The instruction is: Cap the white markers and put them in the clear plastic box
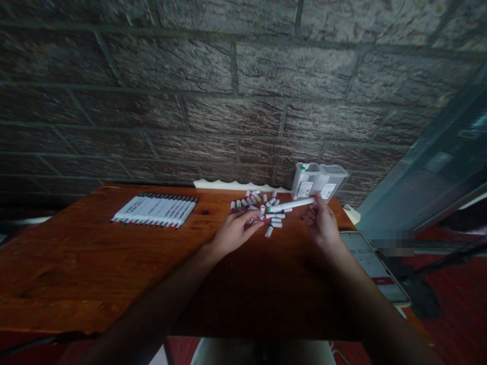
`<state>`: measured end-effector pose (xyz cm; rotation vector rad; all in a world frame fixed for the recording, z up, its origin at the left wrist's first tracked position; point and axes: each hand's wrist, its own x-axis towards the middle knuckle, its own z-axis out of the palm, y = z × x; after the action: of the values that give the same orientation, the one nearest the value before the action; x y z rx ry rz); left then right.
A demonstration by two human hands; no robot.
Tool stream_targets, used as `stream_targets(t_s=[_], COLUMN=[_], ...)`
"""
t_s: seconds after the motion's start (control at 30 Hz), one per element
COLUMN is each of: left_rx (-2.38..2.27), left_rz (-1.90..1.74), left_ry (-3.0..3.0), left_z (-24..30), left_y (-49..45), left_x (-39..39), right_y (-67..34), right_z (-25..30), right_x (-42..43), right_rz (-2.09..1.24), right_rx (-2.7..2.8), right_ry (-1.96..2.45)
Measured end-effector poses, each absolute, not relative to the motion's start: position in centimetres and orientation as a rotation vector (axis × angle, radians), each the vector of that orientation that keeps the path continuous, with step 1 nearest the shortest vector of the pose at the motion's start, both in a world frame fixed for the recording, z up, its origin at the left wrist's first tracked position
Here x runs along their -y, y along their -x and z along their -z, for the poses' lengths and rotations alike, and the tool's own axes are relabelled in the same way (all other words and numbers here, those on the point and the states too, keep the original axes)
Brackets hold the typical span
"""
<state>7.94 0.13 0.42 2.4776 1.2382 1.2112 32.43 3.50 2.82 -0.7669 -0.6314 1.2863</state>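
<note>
My right hand (pixel 324 224) pinches a white marker (pixel 291 205) by its right end. The marker lies nearly level above the table, and its green-tinged end points left. My left hand (pixel 236 230) is closed, with thumb and fingertips together on a small white marker cap (pixel 262 216) with a pinkish end. Around and behind the fingertips lie several loose white caps (pixel 269 231) with coloured ends. To the left, a tidy row of white markers (pixel 154 210) lies side by side, dark ends at the back and coloured tips toward me.
A clear plastic case (pixel 304 183) with labels stands at the back right, a small green-ended piece at its top. A phone (pixel 375 266) showing a timer lies at the table's right edge. White wavy-edged material (pixel 236 185) runs along the brick wall (pixel 243 116) behind the wooden table (pixel 76 274).
</note>
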Motion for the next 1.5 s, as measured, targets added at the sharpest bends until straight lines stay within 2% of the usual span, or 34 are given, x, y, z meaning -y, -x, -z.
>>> stream_targets(t_s=[0.2, 0.4, 0.77, 1.17, 1.5], left_rx=[-0.936, -1.151, -1.283, -1.449, -1.204], left_rz=[-0.825, -0.7, -0.877, -0.994, -1.493], left_ry=[-2.859, -2.961, -2.783, -2.678, -2.05], left_z=[0.3, 1.2, 1.2, 1.5, -0.5], left_y=[-10.5, -9.3, -7.4, -6.7, -7.5], left_x=[0.8, -0.6, -2.1, -2.2, -1.2], right_y=[-34.3, -33.7, -34.1, -33.9, -32.1], right_z=[-3.1, -2.2, -2.0, -3.0, -2.4], right_x=[-4.1, -4.3, -4.5, -4.1, -2.7], right_rz=[-1.291, -1.306, -1.196, -1.276, -1.216], right_rx=[0.51, 0.486, 0.516, 0.598, 1.089], right_ry=[0.752, 0.753, 0.814, 0.688, 0.771])
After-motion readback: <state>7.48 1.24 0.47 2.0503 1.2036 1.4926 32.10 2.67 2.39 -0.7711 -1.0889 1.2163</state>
